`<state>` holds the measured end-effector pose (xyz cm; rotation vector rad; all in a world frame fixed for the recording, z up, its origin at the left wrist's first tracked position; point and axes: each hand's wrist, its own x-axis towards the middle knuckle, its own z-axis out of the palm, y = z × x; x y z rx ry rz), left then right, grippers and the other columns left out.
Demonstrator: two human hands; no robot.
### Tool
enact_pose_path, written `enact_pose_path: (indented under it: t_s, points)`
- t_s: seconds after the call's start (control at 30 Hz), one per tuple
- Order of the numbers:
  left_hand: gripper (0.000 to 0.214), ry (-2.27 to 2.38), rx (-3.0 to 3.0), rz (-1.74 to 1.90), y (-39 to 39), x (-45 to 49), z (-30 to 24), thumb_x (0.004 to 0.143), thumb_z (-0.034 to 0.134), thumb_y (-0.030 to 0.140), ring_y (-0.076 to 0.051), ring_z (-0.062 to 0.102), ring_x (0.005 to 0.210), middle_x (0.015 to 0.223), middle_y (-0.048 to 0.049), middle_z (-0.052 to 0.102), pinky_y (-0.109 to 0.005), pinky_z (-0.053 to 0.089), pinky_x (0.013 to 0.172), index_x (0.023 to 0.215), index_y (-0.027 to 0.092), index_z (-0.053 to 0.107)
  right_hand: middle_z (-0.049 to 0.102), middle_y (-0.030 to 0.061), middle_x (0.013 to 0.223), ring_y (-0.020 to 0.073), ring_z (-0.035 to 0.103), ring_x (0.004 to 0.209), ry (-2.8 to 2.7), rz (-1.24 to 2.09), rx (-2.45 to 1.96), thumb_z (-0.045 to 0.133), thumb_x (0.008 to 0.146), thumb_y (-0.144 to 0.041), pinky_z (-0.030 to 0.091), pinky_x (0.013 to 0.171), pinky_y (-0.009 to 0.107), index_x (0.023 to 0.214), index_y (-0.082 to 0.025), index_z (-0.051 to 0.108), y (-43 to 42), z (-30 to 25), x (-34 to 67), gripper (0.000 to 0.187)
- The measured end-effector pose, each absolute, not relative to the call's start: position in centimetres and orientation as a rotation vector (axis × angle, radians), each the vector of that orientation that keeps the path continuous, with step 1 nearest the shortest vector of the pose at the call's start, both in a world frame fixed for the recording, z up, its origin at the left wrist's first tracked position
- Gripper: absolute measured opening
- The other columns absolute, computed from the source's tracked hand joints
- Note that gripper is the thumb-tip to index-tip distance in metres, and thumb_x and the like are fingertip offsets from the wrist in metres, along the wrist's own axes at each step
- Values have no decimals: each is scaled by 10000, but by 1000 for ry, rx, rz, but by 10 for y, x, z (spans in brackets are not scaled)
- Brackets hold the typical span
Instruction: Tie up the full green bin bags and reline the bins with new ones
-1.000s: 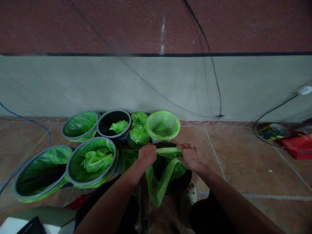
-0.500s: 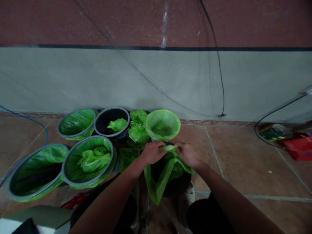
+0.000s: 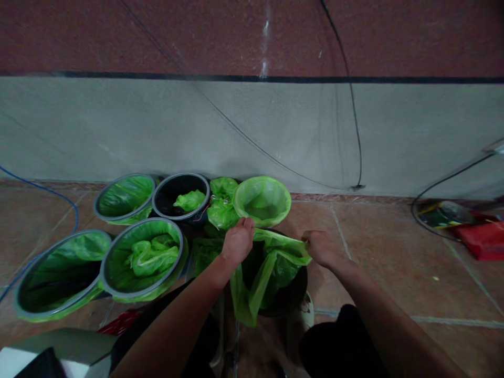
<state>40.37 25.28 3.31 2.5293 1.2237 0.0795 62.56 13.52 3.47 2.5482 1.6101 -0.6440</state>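
Observation:
A thin green plastic bag hangs into a dark round bin that stands on the floor between my knees. My left hand is closed on the bag's rim at its left side. My right hand is closed on the rim at its right side. The rim is stretched out between both hands over the bin's mouth, and part of the bag droops over the bin's near left edge.
Several grey-rimmed bins lined with green bags stand to the left, and one fully covered green bin sits just beyond my hands. Loose crumpled green bags lie between them. A wall with cables rises behind; red items lie at right.
My hands have moved apart, from pinching the bunched rim together to stretching it wide over the dark bin. The view tilted slightly downward.

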Motion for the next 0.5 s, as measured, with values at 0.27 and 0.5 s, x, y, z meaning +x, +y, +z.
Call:
enact_pose_path:
  t_s: [0.27,0.5]
  points:
    - [344,1257,2579,-130,252,399,37,1033,333,292,-238,703,947,1048,-110,721,-295,501,746,1167,165,624,743,220,883,334,723,851,1282,-604,2410,559,760,-60,499,655,387,711,-142,753,121,41,660,216]
    - [322,1175,2620,-137,248,402,39,1031,356,297,-233,694,968,1043,-102,716,-290,489,770,1142,181,635,701,189,1197,365,654,1132,1491,-715,2535,786,646,-131,520,917,436,1181,-160,705,122,43,651,542]
